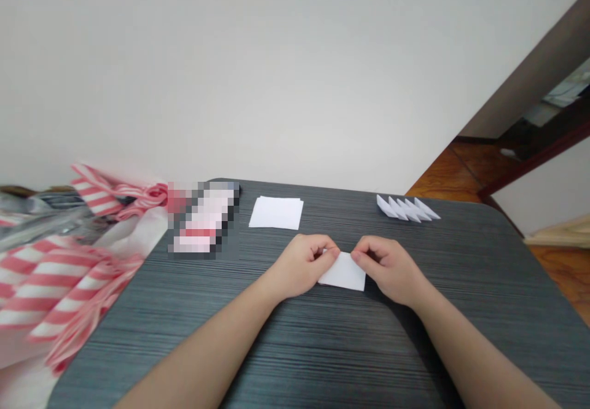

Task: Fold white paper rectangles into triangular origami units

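Note:
A small white paper sheet (343, 272) lies on the dark grey table (322, 347) in front of me. My left hand (302, 266) pinches its upper left corner with curled fingers. My right hand (389, 268) pinches the upper right corner the same way. Both hands rest on the tabletop, thumbs nearly meeting above the sheet's top edge.
A stack of white paper squares (276, 213) lies behind my hands. A row of several folded white paper pieces (407, 208) sits at the back right. Red-and-white striped cloth (59, 292) is heaped off the table's left edge. A blurred-out object (203, 222) lies near it.

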### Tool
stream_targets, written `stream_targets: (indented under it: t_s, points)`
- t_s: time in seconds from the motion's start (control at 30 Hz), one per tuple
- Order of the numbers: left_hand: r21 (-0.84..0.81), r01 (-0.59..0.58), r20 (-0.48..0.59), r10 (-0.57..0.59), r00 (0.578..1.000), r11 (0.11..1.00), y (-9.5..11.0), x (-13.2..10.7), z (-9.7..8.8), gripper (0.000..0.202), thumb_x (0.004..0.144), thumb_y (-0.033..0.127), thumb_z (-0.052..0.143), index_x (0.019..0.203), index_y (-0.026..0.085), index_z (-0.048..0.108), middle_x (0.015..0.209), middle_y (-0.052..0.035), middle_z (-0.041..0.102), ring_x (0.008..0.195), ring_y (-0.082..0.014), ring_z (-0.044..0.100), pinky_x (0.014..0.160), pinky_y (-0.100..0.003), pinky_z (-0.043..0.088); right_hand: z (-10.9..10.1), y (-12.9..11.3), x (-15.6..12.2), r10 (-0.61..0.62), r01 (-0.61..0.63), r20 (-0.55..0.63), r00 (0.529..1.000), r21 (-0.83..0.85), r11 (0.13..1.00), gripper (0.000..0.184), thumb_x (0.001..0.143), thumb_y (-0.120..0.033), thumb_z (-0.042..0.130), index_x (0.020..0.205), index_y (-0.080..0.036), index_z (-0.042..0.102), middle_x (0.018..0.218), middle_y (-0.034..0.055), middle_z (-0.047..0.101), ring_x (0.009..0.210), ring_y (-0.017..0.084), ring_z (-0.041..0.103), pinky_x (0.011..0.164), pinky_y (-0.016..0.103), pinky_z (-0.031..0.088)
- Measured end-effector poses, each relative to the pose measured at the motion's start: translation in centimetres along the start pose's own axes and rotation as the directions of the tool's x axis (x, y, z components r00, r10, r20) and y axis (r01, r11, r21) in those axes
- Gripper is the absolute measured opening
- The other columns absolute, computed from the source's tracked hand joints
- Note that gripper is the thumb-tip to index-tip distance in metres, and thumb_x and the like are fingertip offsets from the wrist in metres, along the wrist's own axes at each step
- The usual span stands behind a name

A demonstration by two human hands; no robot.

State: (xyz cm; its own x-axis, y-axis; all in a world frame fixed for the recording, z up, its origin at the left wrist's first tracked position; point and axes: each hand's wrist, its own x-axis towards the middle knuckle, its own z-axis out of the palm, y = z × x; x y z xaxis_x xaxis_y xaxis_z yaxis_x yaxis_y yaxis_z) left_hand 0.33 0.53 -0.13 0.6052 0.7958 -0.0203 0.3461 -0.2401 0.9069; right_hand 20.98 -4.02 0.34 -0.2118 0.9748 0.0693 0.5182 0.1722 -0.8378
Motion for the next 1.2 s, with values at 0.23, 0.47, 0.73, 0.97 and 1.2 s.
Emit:
stream_targets:
  t_s: [0.23,0.47,0.73,0.97,1.2]
  points:
    - [-0.060,0.047,-0.028,-0.048,0.998,0.997,0.2,0.1,0.1,0.029,0.091,0.035,0.053,0.071,0.015,0.063,0.055,0.0035,0.050,0.050,-0.0095,0.044,0.047,-0.020,0.030,-0.3,0.3,0.1,0.039,-0.039,0.002,0.999,0.026,0.999,0.020,0.090,-0.025,0.056,0.071,-0.019,0.061,0.068,-0.0005,0.062,0.064,0.014,0.055,0.061,0.024,0.041]
    - [-0.187,0.121,-0.020,-0.127,0.992,0.975,0.2,0.2,0.2,0.027,0.092,0.035,0.052,0.073,0.017,0.059,0.051,0.0035,0.054,0.048,-0.0105,0.048,0.047,-0.020,0.036,-0.6,0.8,0.1,0.067,-0.067,-0.031,0.997,0.015,0.998,0.021,0.090,-0.027,0.056,0.071,-0.019,0.060,0.067,-0.0010,0.060,0.064,0.014,0.054,0.060,0.025,0.040]
    - [-0.211,0.121,-0.062,-0.137,0.989,0.970,0.4,0.4,0.1,0.031,0.091,0.038,0.054,0.068,0.018,0.056,0.050,0.0039,0.054,0.047,-0.0105,0.048,0.048,-0.021,0.037,-1.0,1.1,0.2,0.082,-0.083,-0.063,0.995,-0.010,0.997,0.025,0.091,-0.030,0.054,0.069,-0.019,0.058,0.064,-0.0016,0.059,0.062,0.014,0.053,0.059,0.025,0.040]
    - [-0.209,0.126,-0.099,-0.150,0.984,0.970,0.0,0.6,0.4,0.030,0.092,0.041,0.054,0.074,0.018,0.059,0.050,0.0042,0.054,0.047,-0.0112,0.050,0.049,-0.021,0.038,-1.0,1.3,0.2,0.100,-0.100,-0.110,0.989,0.011,0.995,0.023,0.091,-0.030,0.054,0.071,-0.019,0.059,0.065,-0.0018,0.057,0.063,0.014,0.052,0.059,0.025,0.040]
    - [-0.192,0.129,-0.138,-0.157,0.978,0.973,0.0,0.7,0.5,0.026,0.092,0.039,0.053,0.079,0.018,0.062,0.049,0.0048,0.053,0.047,-0.0109,0.050,0.048,-0.021,0.037,-1.1,1.2,0.1,0.093,-0.091,-0.099,0.991,0.027,0.995,0.023,0.091,-0.029,0.053,0.071,-0.019,0.058,0.064,-0.0020,0.055,0.063,0.014,0.051,0.060,0.026,0.038]
